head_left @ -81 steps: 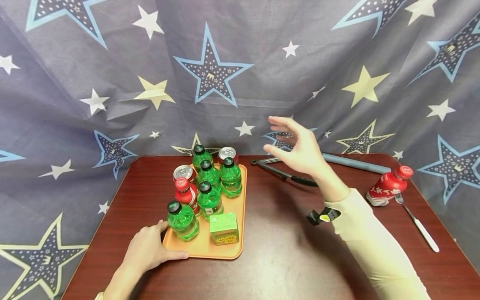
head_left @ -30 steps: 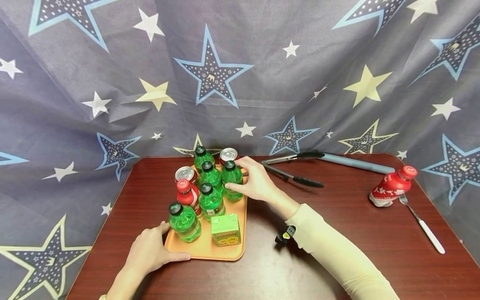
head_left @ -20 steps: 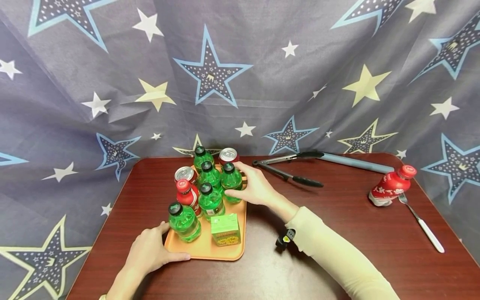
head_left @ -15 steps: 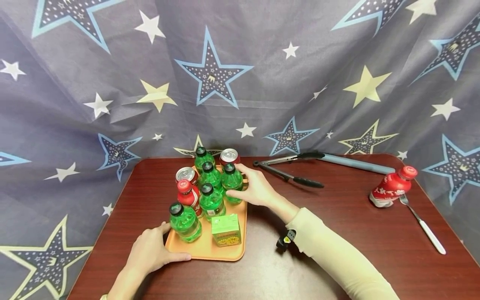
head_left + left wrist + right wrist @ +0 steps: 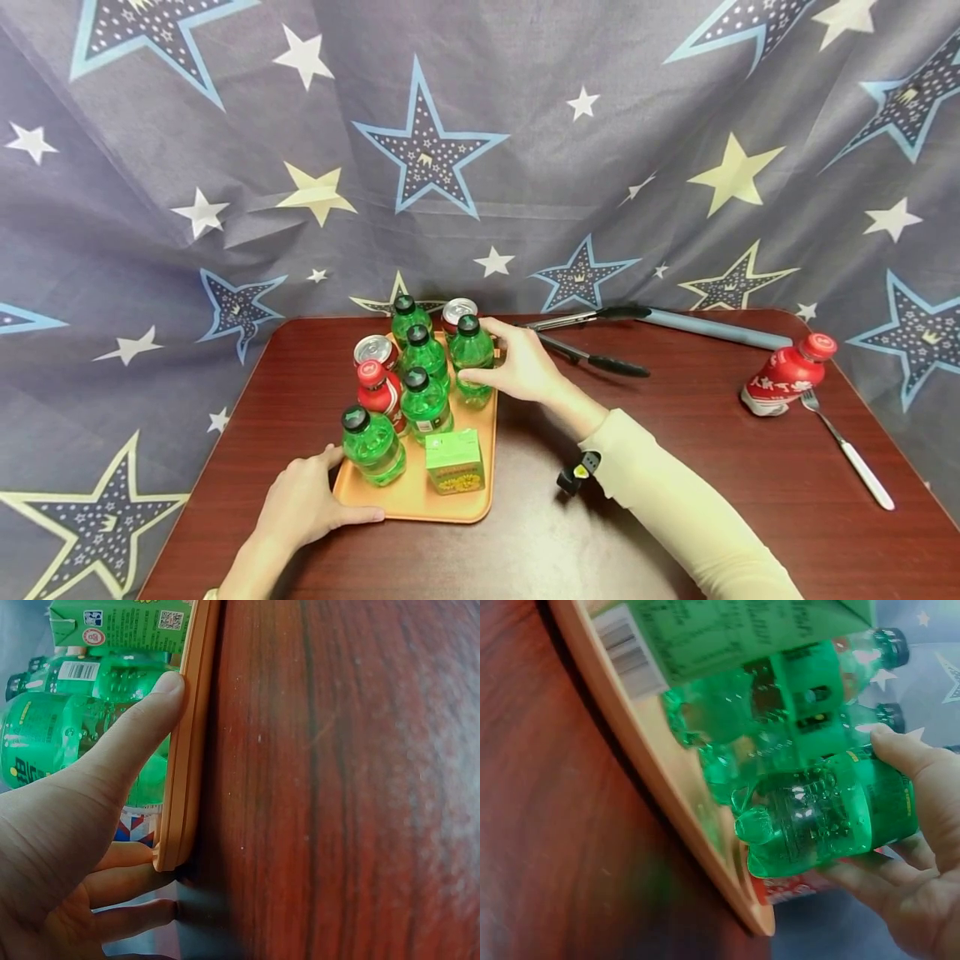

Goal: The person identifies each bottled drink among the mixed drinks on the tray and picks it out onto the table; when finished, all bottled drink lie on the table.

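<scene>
the right hand (image 5: 527, 367) grips a green bottle (image 5: 471, 354), thumb on one side and fingers on the other, by the right edge of the orange tray (image 5: 411, 502), toward its far corner; i cannot tell if the base bears on the tray or hangs just above. the left hand (image 5: 302, 500) holds the tray's near left corner, thumb along the near edge, fingers at the left edge. crowding looks the main risk: a sideways swing could knock the neighbouring bottle (image 5: 426, 360) or the can (image 5: 459, 312) near the far edge, and one topple might push the others. a base catching the raised right edge could tip the bottle or turn the tray, especially if the left hand slackens; too light a grip might let the smooth plastic slip.
</scene>
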`<state>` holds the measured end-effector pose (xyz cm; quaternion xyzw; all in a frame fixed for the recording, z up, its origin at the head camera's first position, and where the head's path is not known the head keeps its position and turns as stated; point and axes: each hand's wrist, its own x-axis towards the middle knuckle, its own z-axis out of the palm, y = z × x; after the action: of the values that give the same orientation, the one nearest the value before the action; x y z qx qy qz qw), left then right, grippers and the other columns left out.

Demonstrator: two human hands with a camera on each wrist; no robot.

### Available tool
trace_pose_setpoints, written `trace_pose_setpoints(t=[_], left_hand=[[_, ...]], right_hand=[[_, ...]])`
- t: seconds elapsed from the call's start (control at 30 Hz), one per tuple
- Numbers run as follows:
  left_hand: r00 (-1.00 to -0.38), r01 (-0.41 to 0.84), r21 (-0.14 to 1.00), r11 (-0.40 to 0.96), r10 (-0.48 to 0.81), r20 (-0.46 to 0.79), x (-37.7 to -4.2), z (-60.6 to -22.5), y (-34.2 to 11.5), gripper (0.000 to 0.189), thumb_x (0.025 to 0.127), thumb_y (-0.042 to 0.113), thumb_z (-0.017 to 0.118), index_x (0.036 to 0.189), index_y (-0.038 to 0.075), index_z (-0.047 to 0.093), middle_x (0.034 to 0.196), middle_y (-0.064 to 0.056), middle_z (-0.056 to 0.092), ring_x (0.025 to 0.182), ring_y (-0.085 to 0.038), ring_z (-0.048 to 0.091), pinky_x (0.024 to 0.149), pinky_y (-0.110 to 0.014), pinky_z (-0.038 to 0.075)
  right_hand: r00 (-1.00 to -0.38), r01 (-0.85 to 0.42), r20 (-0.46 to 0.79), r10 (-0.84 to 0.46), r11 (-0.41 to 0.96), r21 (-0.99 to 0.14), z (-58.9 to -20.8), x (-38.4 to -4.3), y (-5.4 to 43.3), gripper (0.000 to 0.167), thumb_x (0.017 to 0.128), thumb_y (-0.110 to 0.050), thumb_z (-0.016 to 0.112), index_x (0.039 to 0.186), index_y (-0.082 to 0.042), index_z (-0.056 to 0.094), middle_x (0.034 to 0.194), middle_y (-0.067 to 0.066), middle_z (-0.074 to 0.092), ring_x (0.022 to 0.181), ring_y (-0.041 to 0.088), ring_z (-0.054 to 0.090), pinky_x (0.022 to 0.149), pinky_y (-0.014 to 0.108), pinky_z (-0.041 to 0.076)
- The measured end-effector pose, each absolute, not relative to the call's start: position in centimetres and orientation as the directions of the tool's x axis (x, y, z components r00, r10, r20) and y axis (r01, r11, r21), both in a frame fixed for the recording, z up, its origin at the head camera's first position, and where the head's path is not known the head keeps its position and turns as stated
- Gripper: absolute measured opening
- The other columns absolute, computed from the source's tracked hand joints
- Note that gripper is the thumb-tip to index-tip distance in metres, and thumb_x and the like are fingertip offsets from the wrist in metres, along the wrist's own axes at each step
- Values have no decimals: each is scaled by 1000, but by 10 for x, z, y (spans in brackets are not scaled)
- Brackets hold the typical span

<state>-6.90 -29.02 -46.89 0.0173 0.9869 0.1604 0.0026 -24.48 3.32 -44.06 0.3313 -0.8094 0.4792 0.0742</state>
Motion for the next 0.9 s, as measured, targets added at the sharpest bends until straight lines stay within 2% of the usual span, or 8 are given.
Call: trace_pose_setpoints(t=[0.17, 0.3, 0.4, 0.57, 0.67, 0.9], left_hand=[[-999, 30, 317, 948, 34, -5, -69, -469, -290, 119, 48, 87, 88, 136, 9, 71, 129, -30, 72, 107, -48, 74, 81, -64, 59], [-999, 36, 314, 949, 38, -2, -70, -469, -290, 119, 47, 86, 88, 137, 9, 71, 130, -31, 71, 108, -49, 73, 81, -64, 58], [-999, 35, 319, 947, 38, -3, -71, -470, -289, 119, 47, 86, 88, 137, 10, 71, 130, -31, 72, 109, -49, 74, 81, -64, 59], [-999, 32, 327, 944, 38, -11, -70, -470, -289, 119, 47, 86, 88, 136, 8, 72, 128, -29, 73, 108, -47, 74, 83, -63, 59], [-999, 34, 324, 945, 40, -12, -70, -468, -289, 120, 47, 86, 89, 135, 7, 72, 127, -28, 74, 107, -46, 74, 84, -63, 58], [-999, 37, 326, 945, 41, -7, -70, -467, -290, 118, 47, 85, 90, 133, 6, 73, 125, -27, 75, 106, -45, 75, 84, -62, 59]], right_hand=[[-772, -615, 462, -437, 332, -715, -430, -247, 44, 61, 77, -25, 98, 130, -14, 71, 111, 3, 80, 90, 13, 79, 79, 38, 65], [-787, -605, 471, -398, 353, -713, -420, -244, 59, 56, 78, -27, 97, 125, -15, 70, 103, 2, 81, 89, 13, 80, 76, 41, 65], [-790, -606, 483, -376, 370, -704, -414, -241, 74, 52, 78, -27, 97, 122, -17, 70, 99, 0, 82, 90, 12, 81, 75, 38, 65], [-792, -610, 508, -339, 415, -675, -407, -233, 105, 51, 77, -27, 98, 119, -18, 72, 95, -2, 81, 81, 13, 79, 68, 31, 64], [-802, -596, 513, -304, 462, -657, -403, -226, 124, 50, 76, -28, 99, 117, -19, 72, 95, -3, 79, 78, 14, 78, 66, 31, 63], [-799, -561, 562, -215, 603, -567, -396, -213, 172, 55, 72, -27, 101, 119, -17, 75, 100, -2, 81, 84, 19, 80, 73, 29, 61]])
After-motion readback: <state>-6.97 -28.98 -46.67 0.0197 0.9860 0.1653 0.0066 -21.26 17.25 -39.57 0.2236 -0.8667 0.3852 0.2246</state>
